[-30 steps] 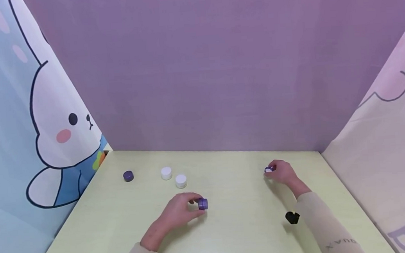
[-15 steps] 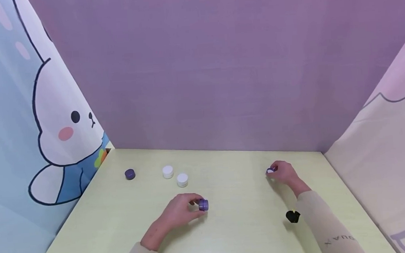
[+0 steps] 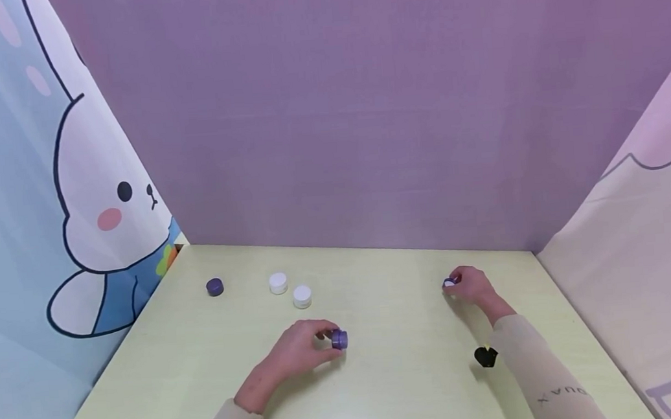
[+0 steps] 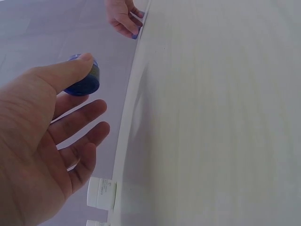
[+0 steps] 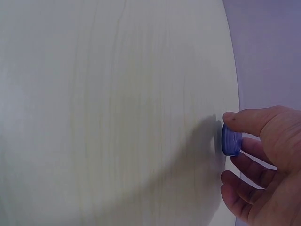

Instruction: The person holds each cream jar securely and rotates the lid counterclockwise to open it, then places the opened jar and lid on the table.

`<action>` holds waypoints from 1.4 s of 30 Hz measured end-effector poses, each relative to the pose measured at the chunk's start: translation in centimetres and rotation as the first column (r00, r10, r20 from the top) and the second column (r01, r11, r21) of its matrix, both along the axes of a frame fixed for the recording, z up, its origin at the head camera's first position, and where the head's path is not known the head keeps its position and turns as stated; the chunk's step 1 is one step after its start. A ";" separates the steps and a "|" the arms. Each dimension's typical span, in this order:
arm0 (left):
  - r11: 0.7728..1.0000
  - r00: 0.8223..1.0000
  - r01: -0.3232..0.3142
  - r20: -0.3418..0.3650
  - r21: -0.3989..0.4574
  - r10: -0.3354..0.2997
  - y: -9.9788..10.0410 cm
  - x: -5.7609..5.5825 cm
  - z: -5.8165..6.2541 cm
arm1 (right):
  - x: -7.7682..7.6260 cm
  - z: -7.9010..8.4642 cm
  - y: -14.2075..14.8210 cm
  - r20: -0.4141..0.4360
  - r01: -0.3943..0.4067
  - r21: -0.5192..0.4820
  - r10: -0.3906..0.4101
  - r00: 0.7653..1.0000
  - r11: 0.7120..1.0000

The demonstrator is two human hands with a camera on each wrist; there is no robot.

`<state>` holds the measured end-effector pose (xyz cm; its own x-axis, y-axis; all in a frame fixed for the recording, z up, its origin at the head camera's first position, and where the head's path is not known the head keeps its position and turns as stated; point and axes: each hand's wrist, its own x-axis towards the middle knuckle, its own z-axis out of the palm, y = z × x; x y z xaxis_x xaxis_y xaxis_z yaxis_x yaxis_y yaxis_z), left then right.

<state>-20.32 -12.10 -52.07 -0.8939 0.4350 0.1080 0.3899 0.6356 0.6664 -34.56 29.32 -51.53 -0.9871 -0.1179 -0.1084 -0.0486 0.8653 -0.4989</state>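
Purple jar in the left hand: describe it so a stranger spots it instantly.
Over the pale table, find the left hand, lower in the head view. It pinches the purple jar. Unlike the two upright white jars and dark purple piece beyond, it is held sideways.

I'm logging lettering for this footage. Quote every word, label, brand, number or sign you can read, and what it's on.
"X", with neighbouring letters too unclear to spell: right sleeve.
A purple letter, cut off, too uncertain to name: right-side curtain.
Print too small to read: white jar, left wrist view.
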 end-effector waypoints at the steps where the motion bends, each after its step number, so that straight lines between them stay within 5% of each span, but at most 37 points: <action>1: 1.000 1.000 0.000 0.003 -0.001 0.000 0.0 0.0 0.0 | 0.0 0.1 0.0 0.001 0.001 0.002 -0.001 1.000 1.000; 21: 1.000 1.000 0.006 0.010 -0.017 -0.006 0.0 0.1 -0.1 | 0.1 -0.1 -0.2 0.007 0.014 0.003 -0.014 1.000 1.000; 42: 0.995 1.000 -0.003 -0.007 0.099 0.004 0.2 0.7 0.3 | 4.7 2.2 -2.5 -0.223 -0.130 -0.064 0.112 0.968 0.989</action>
